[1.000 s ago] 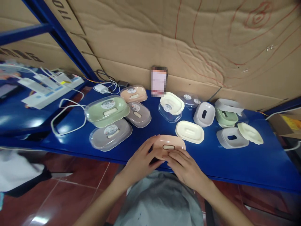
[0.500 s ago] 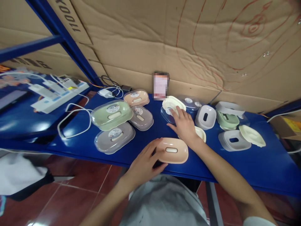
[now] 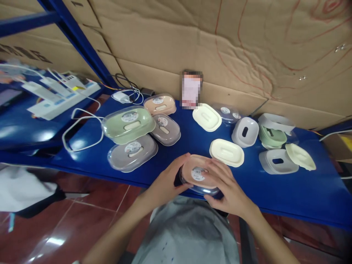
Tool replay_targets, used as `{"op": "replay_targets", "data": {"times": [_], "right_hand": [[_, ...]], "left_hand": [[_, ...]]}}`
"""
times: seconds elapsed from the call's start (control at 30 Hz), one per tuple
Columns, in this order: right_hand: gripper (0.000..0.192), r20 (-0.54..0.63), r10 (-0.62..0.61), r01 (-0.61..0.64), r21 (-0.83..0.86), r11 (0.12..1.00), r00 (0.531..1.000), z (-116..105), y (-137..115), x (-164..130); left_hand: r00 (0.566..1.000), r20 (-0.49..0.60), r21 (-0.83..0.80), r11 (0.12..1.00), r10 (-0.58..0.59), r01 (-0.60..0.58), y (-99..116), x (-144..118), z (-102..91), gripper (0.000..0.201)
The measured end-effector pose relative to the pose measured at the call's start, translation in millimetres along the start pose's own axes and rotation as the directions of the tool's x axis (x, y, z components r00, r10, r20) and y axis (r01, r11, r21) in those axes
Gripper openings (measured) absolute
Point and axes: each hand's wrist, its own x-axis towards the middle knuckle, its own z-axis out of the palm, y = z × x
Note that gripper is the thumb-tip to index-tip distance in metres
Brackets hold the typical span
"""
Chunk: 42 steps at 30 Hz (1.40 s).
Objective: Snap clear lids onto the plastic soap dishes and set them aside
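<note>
At the table's front edge sits a peach oval soap dish [image 3: 194, 167], with a clear lid [image 3: 205, 190] bearing a round label over it. My left hand [image 3: 172, 178] is wrapped round the dish's left side. My right hand [image 3: 224, 183] grips the lid from the right, fingers across its top and thumb at the near side. Whether the lid is seated cannot be made out. Just behind lies a cream oval tray [image 3: 227, 152], and farther back a second cream tray [image 3: 207, 117].
Several lidded dishes, including a green one [image 3: 128, 124] and a grey one [image 3: 133, 152], stand at left. White bases [image 3: 244, 132], a green base [image 3: 272, 137] and a tilted cream tray [image 3: 300, 157] are at right. A phone [image 3: 191, 90] leans at the back; a power strip [image 3: 64, 101] lies far left.
My right hand has come back from the far tray with the clear lid and brought it over the peach dish. My left hand stays at the dish's left side.
</note>
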Motion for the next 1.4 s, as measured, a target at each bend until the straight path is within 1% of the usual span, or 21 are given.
{"op": "replay_targets", "data": {"times": [0.07, 0.13, 0.2, 0.37, 0.53, 0.67, 0.8, 0.87, 0.93, 0.97, 1.03, 1.13, 1.2, 1.27, 1.3, 1.33, 1.4], "right_hand": [[0.074, -0.012, -0.005, 0.005, -0.008, 1.0, 1.0, 2, 2, 4], [0.071, -0.031, 0.016, -0.017, -0.023, 1.0, 0.999, 0, 4, 5], [0.069, -0.026, 0.024, -0.025, -0.05, 0.998, 0.999, -3, 6, 5], [0.073, 0.025, -0.047, 0.05, -0.125, 0.991, 0.999, -4, 4, 4], [0.076, 0.038, -0.057, 0.064, -0.202, 0.977, 0.998, 0, 5, 1], [0.083, 0.068, -0.089, 0.106, -0.313, 0.944, 0.994, 0, 4, -2], [0.083, 0.117, -0.074, 0.113, -0.377, 0.919, 0.99, -1, 5, -5], [0.083, 0.103, -0.116, 0.146, -0.372, 0.917, 0.988, 0, 8, -9], [0.084, 0.052, -0.159, 0.168, -0.333, 0.928, 0.986, 2, 13, -11], [0.085, 0.018, -0.166, 0.163, -0.306, 0.938, 0.986, 2, 15, -12], [0.086, -0.057, -0.145, 0.125, -0.265, 0.956, 0.988, 1, 17, -7], [0.084, -0.21, -0.102, 0.045, -0.261, 0.964, 0.972, -6, 18, 17], [0.081, -0.326, -0.085, -0.005, -0.266, 0.964, 0.942, -9, 19, 48], [0.076, -0.407, -0.073, -0.04, -0.262, 0.964, 0.911, -7, 21, 89], [0.072, -0.424, -0.068, -0.049, -0.26, 0.964, 0.903, -4, 22, 112], [0.067, -0.427, -0.057, -0.062, -0.258, 0.964, 0.902, 1, 24, 135], [0.061, -0.399, -0.025, -0.084, -0.255, 0.963, 0.917, 12, 27, 181]], "left_hand": [[1.0, 0.001, 0.013, 1.0, 0.021, -0.021, 2, 1, -1.8, 0.086], [0.999, -0.002, 0.014, 0.999, 0.043, -0.043, 2, 2, -2.5, 0.084], [0.999, 0.013, 0.007, 0.999, 0.05, -0.05, 2, 3, -2.8, 0.084], [0.998, 0.044, -0.011, 0.999, 0.036, -0.036, 0, 2, -4.5, 0.087], [0.996, 0.063, -0.018, 0.998, 0.061, -0.06, 0, 1, -5.0, 0.089], [0.993, 0.102, -0.021, 0.998, 0.065, -0.063, 0, 1, -7.7, 0.084], [0.988, 0.134, -0.04, 0.997, 0.075, -0.071, 0, 2, -10.3, 0.074], [0.985, 0.147, -0.05, 0.995, 0.092, -0.086, -1, 1, -9.8, 0.074], [0.984, 0.145, -0.045, 0.994, 0.108, -0.103, -1, 0, -7.9, 0.077], [0.986, 0.125, -0.036, 0.993, 0.115, -0.111, -1, -1, -6.5, 0.079], [0.991, 0.038, -0.023, 0.992, 0.126, -0.125, -1, -2, -3.5, 0.081], [0.983, -0.128, -0.066, 0.988, 0.13, -0.139, 1, -3, -0.3, 0.076], [0.976, -0.18, -0.106, 0.983, 0.126, -0.147, 1, -3, 0.3, 0.071], [0.976, -0.175, -0.095, 0.984, 0.13, -0.148, 3, -3, -0.2, 0.067], [0.978, -0.158, -0.068, 0.987, 0.134, -0.146, 3, -3, -0.6, 0.065], [0.982, -0.136, -0.035, 0.989, 0.135, -0.141, 4, -3, -1.1, 0.063], [0.987, -0.096, 0.03, 0.991, 0.13, -0.128, 6, -3, -2.0, 0.057]]}}
